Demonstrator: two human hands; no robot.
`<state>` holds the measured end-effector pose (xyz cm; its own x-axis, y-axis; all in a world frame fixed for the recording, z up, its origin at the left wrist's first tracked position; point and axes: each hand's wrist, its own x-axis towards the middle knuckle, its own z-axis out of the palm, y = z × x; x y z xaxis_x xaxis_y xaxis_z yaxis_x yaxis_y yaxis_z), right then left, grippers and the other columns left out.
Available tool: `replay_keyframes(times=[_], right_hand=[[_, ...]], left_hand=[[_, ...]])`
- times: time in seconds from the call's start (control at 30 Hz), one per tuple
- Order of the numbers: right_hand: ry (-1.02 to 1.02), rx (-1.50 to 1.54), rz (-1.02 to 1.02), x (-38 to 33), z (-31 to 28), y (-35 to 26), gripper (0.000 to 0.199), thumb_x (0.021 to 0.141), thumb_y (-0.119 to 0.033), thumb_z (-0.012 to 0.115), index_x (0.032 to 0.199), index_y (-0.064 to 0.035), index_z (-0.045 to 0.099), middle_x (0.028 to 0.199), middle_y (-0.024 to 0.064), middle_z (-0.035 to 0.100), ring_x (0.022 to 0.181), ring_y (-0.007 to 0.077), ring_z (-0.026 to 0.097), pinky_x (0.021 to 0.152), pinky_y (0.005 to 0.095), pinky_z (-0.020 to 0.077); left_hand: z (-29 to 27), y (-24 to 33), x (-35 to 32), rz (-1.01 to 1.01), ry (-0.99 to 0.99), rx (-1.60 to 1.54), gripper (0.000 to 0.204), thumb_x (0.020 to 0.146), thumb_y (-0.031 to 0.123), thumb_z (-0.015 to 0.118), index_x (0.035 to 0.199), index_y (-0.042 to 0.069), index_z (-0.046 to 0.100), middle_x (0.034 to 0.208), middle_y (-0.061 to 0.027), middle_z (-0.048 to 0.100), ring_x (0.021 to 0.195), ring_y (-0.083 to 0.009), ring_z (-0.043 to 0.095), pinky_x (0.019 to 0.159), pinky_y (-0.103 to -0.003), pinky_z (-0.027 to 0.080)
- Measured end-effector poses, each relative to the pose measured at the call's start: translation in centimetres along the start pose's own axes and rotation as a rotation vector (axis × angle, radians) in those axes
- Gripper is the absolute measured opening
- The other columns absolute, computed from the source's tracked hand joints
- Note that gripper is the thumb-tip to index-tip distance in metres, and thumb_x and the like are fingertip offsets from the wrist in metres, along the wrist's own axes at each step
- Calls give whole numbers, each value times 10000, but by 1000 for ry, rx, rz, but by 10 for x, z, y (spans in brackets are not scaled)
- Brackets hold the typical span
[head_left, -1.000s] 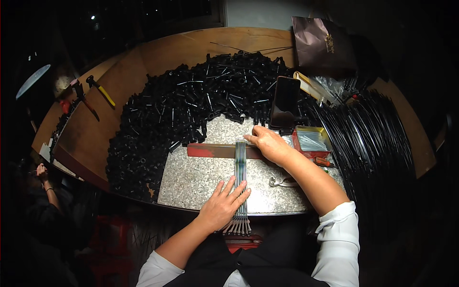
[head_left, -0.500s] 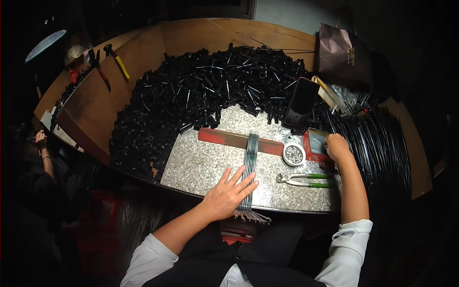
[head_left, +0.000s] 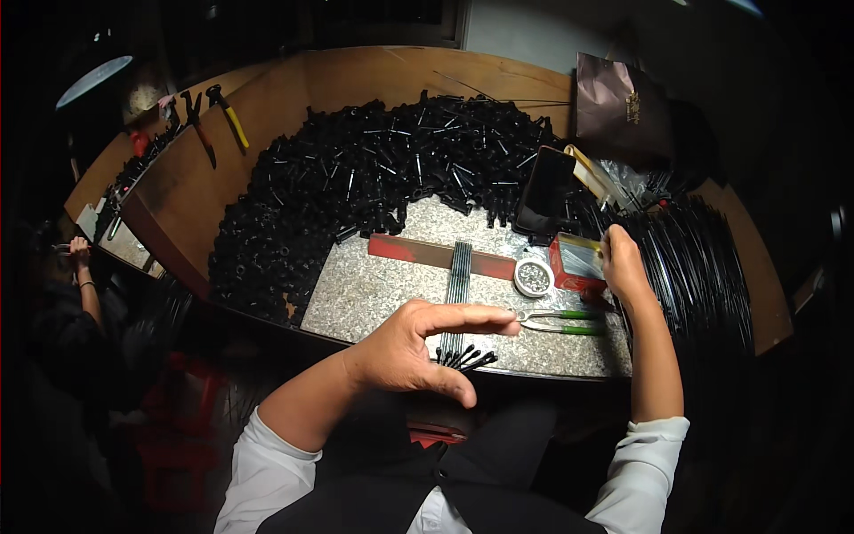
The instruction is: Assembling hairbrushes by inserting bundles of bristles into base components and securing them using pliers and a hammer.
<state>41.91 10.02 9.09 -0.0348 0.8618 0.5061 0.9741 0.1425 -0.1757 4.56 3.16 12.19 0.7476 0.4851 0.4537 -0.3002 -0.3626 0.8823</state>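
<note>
My left hand (head_left: 414, 343) is raised over the table's near edge, thumb and fingers apart, holding nothing. Partly behind it, a row of thin dark metal rods (head_left: 459, 285) lies across a flat bar (head_left: 418, 250) with red ends. Black knobbed ends (head_left: 468, 358) fan out at the near end of the row. My right hand (head_left: 625, 262) is closed at the right side of a small red box (head_left: 569, 267) of thin grey pieces; its fingertips are partly hidden. Left of the box stands a round dish (head_left: 534, 278) of small metal bits. Green-handled pincers (head_left: 560, 322) lie below it.
A big heap of black parts (head_left: 374, 160) fills the back and left of the table. A phone (head_left: 544, 191) leans against it. Long black rods (head_left: 703, 276) lie at right, below a paper bag (head_left: 623, 107). Pliers (head_left: 227, 116) hang on the wooden wall. Another person's hand (head_left: 78, 254) shows far left.
My left hand has come up off the rods, its fingers now curved apart. The rods' near ends, which stuck out past the table edge, now show as black knobs nearer the tabletop. My right hand stays by the box.
</note>
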Motion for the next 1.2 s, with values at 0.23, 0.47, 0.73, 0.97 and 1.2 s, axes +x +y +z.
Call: replay_keyframes(times=[0.23, 0.47, 0.73, 0.97, 1.2], right_hand=[[-67, 600, -337, -49, -73, -141, 252, 793, 159, 473, 997, 24, 532, 851, 131, 578, 693, 180, 635, 620, 268, 496], [4, 388, -652, -79, -105, -170, 421, 698, 133, 582, 1089, -22, 598, 824, 131, 594, 640, 235, 608, 533, 310, 497], [76, 324, -693, -82, -101, -162, 435, 661, 76, 618, 1086, -16, 602, 803, 114, 601, 627, 224, 605, 509, 315, 486], [141, 319, -699, -84, -103, -156, 431, 658, 64, 609, 1082, -18, 608, 803, 108, 602, 615, 213, 598, 498, 306, 476], [155, 272, -706, -83, -108, -158, 410, 667, 29, 618, 1073, -30, 618, 793, 93, 594, 613, 201, 595, 499, 304, 476]], left_hand=[[16, 10, 1, 117, 167, 238, 232, 781, 27, 687, 1010, -2, 665, 913, -129, 699, 913, -234, 675, 939, -379, 465], [20, 12, 4, 213, 271, 521, 191, 788, 30, 682, 976, -1, 667, 903, -120, 701, 879, -224, 684, 897, -374, 495], [28, 13, 8, 220, 284, 577, 189, 779, 23, 687, 966, -1, 672, 887, -120, 702, 863, -223, 687, 892, -381, 497], [31, 12, 12, 202, 291, 585, 157, 794, 82, 690, 944, 37, 686, 885, -97, 703, 826, -224, 690, 883, -394, 509], [32, 13, 15, 209, 266, 609, 177, 767, 22, 695, 942, 0, 680, 874, -121, 702, 854, -229, 689, 887, -394, 501]])
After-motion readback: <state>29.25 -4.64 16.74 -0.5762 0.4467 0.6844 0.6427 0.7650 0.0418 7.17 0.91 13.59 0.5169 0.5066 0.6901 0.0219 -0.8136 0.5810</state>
